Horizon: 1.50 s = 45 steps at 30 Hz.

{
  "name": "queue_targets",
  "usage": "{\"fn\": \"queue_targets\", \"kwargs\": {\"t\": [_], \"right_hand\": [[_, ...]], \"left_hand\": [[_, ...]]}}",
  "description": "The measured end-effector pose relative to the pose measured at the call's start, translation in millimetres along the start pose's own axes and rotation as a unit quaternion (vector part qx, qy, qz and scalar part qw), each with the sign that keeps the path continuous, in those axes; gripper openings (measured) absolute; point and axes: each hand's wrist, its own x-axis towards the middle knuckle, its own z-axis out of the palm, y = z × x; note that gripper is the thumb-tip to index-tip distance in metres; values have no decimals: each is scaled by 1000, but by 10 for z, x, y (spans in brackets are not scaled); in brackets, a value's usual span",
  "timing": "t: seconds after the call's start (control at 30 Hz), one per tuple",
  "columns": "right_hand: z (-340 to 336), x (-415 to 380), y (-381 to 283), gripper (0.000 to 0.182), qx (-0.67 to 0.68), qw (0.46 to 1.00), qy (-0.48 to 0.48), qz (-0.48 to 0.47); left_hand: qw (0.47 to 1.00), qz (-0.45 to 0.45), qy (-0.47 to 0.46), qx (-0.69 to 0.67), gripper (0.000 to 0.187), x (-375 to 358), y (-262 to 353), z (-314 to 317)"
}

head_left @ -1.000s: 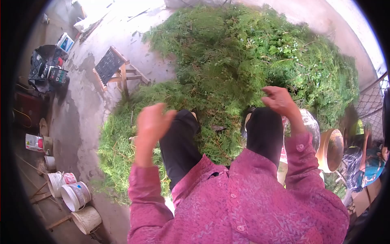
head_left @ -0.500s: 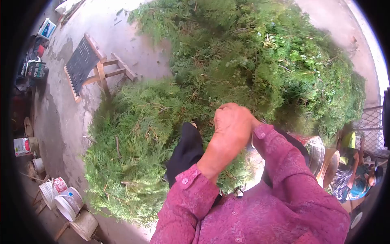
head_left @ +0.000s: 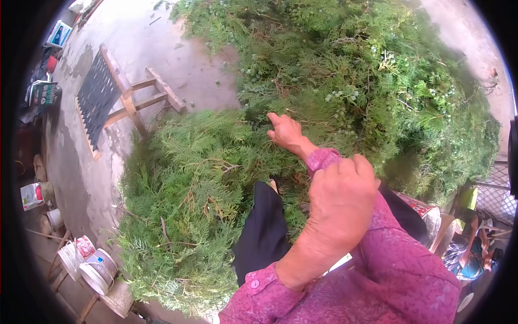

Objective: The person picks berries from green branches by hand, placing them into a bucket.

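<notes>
My left hand [head_left: 342, 197] is raised close to the camera, closed in a fist above my right forearm. Whatever its fingers may hold is hidden. My right hand [head_left: 286, 131] reaches past it, down and forward over the heap of green conifer branches [head_left: 324, 70]. Its thumb and a finger are apart, and I see nothing between them. Some sprigs in the heap carry small pale cones. A second spread of cut branches [head_left: 183, 183] lies to the left, around my dark trouser leg [head_left: 263, 221].
A wooden-framed seat with black woven straps [head_left: 100, 100] stands on the concrete floor [head_left: 208, 86] at the upper left. White buckets [head_left: 97, 270] are at the lower left. Wire mesh [head_left: 499, 189] and assorted containers [head_left: 431, 227] line the right side.
My hands were together over the branches and have separated. The left fist has come nearer the camera and to the right; my right hand has stretched forward and left.
</notes>
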Motion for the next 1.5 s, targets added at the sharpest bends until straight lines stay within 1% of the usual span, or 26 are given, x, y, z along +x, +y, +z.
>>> {"fn": "queue_targets", "kwargs": {"t": [0.03,0.1,0.13,0.2,0.23,0.3,0.43,0.53,0.6,0.63,0.7,0.77,0.83,0.93,0.97,1.03,1.1,1.13,1.17,1.2,1.23,1.27,1.3,1.37,1.43,1.5], "right_hand": [[-46,-64,28,30,-2,1000,-1,2],[-200,-193,158,26,-5,987,156,47],[-233,-223,312,26,-5,987,155,49],[-297,-268,593,22,-139,983,76,91],[-305,-273,634,22,-139,983,78,93],[-307,-280,693,19,-198,980,-7,8],[-438,-295,738,14,-176,984,-33,-3],[-575,-388,822,8,-242,966,-71,-49],[-797,-525,836,13,-122,991,-32,-51],[-915,-602,871,13,-132,990,-29,-49],[-1198,-779,890,23,26,999,27,16],[-1576,-990,858,24,9,997,79,26],[-2006,-1221,742,22,191,962,126,146],[-2504,-1657,412,22,305,914,248,104],[-2613,-1790,291,22,301,914,253,99],[-2719,-2022,9,22,367,858,355,63],[-2723,-2213,-305,23,366,851,377,28],[-2685,-2295,-451,23,365,843,395,-1],[-2626,-2356,-576,22,327,856,398,-48],[-2531,-2349,-618,23,379,829,391,-129],[-2480,-2377,-599,26,281,868,371,-173],[-2438,-2401,-579,28,179,896,346,-212],[-2391,-2426,-576,28,186,892,353,-211],[-2331,-2450,-558,33,136,912,280,-267],[-2365,-2448,-491,32,169,915,251,-267],[-2465,-2466,-416,30,199,917,223,-265]], "left_hand": [[1000,0,0,-3,26,19,7,38],[999,27,8,21,28,42,0,124],[999,27,6,20,28,56,1,116],[999,23,-28,26,28,87,24,91],[999,26,-27,26,28,91,29,89],[999,31,-29,23,28,81,29,86],[999,27,-32,25,28,48,40,64],[998,19,-53,29,27,-3,59,44],[998,-7,-54,45,27,-44,74,38],[998,-1,-49,38,27,-63,85,17],[998,2,-55,23,28,-112,93,-37],[998,6,-51,18,28,-174,106,-53],[998,-8,-53,20,27,-241,135,-80],[998,-2,-59,-22,29,-338,195,-66],[997,-4,-68,-46,31,-363,221,-49],[994,-1,-66,-84,37,-388,277,53],[924,-90,-64,-367,42,-364,344,164],[826,-151,-105,-533,41,-326,365,210],[832,-146,-105,-524,41,-295,384,233],[727,-179,-88,-657,38,-269,392,247],[599,-208,-68,-770,35,-238,379,280],[562,-175,-27,-808,29,-174,296,411],[570,-176,-30,-802,29,-159,286,399],[625,-228,8,-747,23,-139,263,372],[626,-215,40,-748,22,-95,314,384],[657,-197,101,-721,21,-31,356,403]]}}
